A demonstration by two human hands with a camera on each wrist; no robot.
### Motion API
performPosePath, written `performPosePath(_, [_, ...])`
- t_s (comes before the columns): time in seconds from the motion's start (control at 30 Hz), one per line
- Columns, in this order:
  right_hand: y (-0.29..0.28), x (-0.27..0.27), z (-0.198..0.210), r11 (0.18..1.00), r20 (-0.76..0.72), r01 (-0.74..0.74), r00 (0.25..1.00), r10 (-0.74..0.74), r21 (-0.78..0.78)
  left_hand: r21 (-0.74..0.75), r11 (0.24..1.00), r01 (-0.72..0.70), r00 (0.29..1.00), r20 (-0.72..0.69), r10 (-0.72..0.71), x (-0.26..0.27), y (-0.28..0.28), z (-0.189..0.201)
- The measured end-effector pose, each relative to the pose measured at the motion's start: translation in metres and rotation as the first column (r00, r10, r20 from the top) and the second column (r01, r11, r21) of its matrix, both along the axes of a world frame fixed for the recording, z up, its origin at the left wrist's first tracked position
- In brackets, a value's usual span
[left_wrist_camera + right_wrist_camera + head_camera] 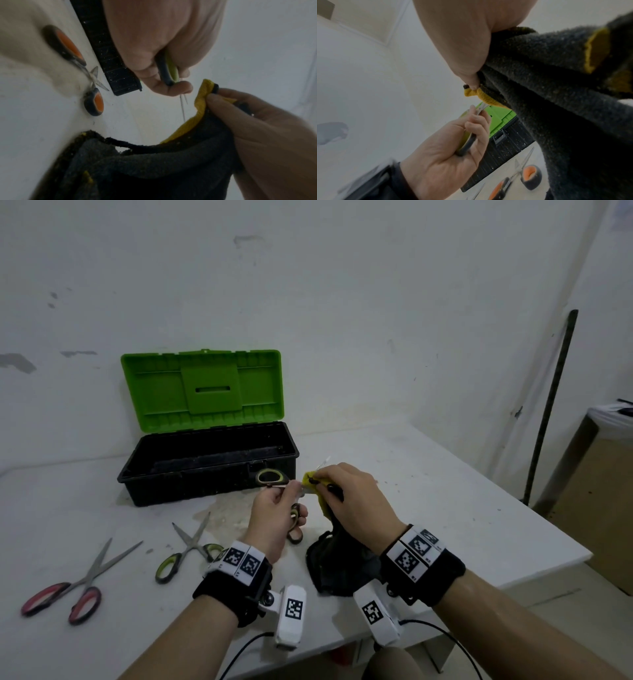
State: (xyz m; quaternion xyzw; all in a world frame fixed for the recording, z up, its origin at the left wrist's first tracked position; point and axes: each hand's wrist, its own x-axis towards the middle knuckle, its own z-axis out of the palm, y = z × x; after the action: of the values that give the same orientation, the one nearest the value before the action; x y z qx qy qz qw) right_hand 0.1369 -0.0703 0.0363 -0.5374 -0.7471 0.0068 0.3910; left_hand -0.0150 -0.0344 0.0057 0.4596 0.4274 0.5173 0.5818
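My left hand (287,498) grips a pair of green-and-black-handled scissors (270,477) by the handles. The handle (169,73) lies inside my curled fingers, and the thin blades (182,106) point toward the cloth. My right hand (322,479) pinches the yellow-edged corner (310,478) of a dark grey cloth (342,563) and holds it up off the white table (445,508). The rest of the cloth hangs and bunches on the table under my right wrist. In the right wrist view the blades (482,107) reach the yellow edge (481,94); contact is unclear.
An open toolbox (209,460) with a black base and raised green lid (202,388) stands just behind my hands. Two more scissors lie at the left, one green-handled (185,549) and one red-handled (78,583). The table ends at the right, where a dark rod (548,412) leans by a cardboard box (599,491).
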Motion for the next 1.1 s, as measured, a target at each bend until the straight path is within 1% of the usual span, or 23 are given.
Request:
performPosePath(0.1, [-0.002,-0.009,-0.004,1.000,0.037,-0.024,0.999,0.024,-0.011,0.055,0.998,-0.006,1.000,0.001,0.006,0.001,-0.005,0.002])
performPosePath(0.17, [-0.001,-0.012,-0.007,1.000,0.079,0.003,0.997,-0.002,-0.015,0.071,0.997,-0.013,1.000,-0.003,0.014,0.002,-0.005,0.002])
performPosePath(0.23, [-0.001,-0.013,-0.007,0.999,0.087,0.030,0.996,-0.027,-0.027,0.074,0.997,-0.005,0.999,-0.043,0.008,0.000,-0.004,0.000])
performPosePath(0.3, [0.001,-0.010,-0.003,0.996,0.056,0.074,0.996,-0.071,-0.054,0.075,0.997,0.005,0.997,-0.075,0.000,-0.002,-0.002,-0.003])
performPosePath(0.4, [0.013,0.004,0.005,0.973,-0.008,0.216,0.976,-0.217,-0.087,0.074,0.997,0.005,0.997,-0.081,0.001,-0.005,-0.001,-0.007])
performPosePath(0.47, [0.018,0.015,0.009,0.958,-0.072,0.273,0.958,-0.279,-0.082,0.071,0.997,-0.006,0.996,-0.093,0.013,-0.006,-0.001,-0.009])
performPosePath(0.5, [0.016,0.016,0.010,0.960,-0.095,0.271,0.956,-0.276,-0.064,0.069,0.998,-0.011,0.995,-0.097,0.018,-0.005,-0.001,-0.009])
performPosePath(0.57, [0.007,0.009,0.010,0.981,-0.089,0.190,0.977,-0.192,-0.033,0.070,0.997,-0.015,0.995,-0.095,0.021,-0.003,0.000,-0.009])
performPosePath(0.63, [-0.004,-0.006,0.005,0.994,-0.026,0.089,0.996,-0.091,-0.057,0.075,0.997,0.002,0.997,-0.083,0.004,0.002,0.000,-0.010])
performPosePath(0.67, [-0.007,-0.012,0.002,0.995,0.009,0.070,0.998,-0.070,-0.076,0.077,0.997,0.015,0.997,-0.081,-0.009,0.004,0.000,-0.010])
performPosePath(0.7, [-0.008,-0.015,0.000,0.994,0.035,0.076,0.997,-0.073,-0.085,0.078,0.997,0.025,0.996,-0.083,-0.019,0.005,0.000,-0.010])
performPosePath(0.77, [-0.002,-0.011,0.000,0.987,0.051,0.140,0.989,-0.136,-0.083,0.070,0.997,0.028,0.997,-0.077,-0.023,0.005,-0.001,-0.011])
performPosePath(0.83, [0.007,0.002,0.004,0.971,0.032,0.221,0.975,-0.219,-0.094,0.060,0.998,0.017,0.997,-0.074,-0.013,0.002,0.000,-0.012])
performPosePath(0.9, [0.012,0.014,0.009,0.962,-0.019,0.259,0.965,-0.261,-0.086,0.053,0.999,-0.002,0.997,-0.081,0.007,0.000,0.001,-0.013])
performPosePath(0.97, [0.011,0.015,0.009,0.978,-0.056,0.203,0.977,-0.206,-0.046,0.053,0.998,-0.017,0.997,-0.070,0.021,-0.001,0.001,-0.011])
performPosePath(1.03, [0.004,0.005,0.007,0.994,-0.026,0.101,0.994,-0.102,-0.041,0.058,0.998,-0.022,0.999,-0.041,0.024,0.000,0.001,-0.008])
performPosePath(1.1, [-0.003,-0.006,0.000,0.996,0.016,0.043,0.999,-0.042,-0.072,0.057,0.998,-0.008,1.000,-0.022,0.009,0.003,0.001,-0.006])
